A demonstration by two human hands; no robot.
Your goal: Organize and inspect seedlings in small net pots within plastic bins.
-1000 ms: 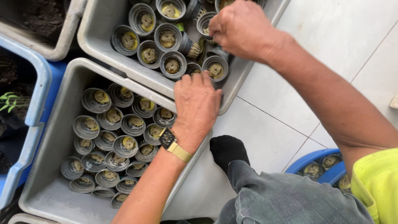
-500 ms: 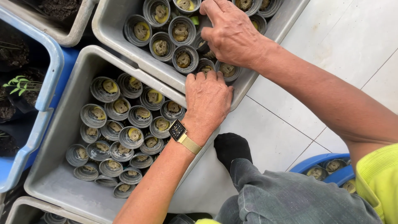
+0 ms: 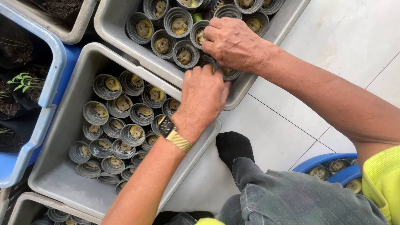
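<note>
Grey plastic net cups with sponge plugs crowd the upper grey plastic tub. Both hands have drawn together at its near corner: left hand fingertips now on one cup, right hand curled over neighbours; grip hidden.

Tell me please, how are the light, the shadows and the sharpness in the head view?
Head view: soft, even daylight, no harsh glare; the left hand and right hand look sharp; the grey tubs hold deep shade between the small mesh pots; the blue bin interior is dark; the tiled floor is brightest.
</note>
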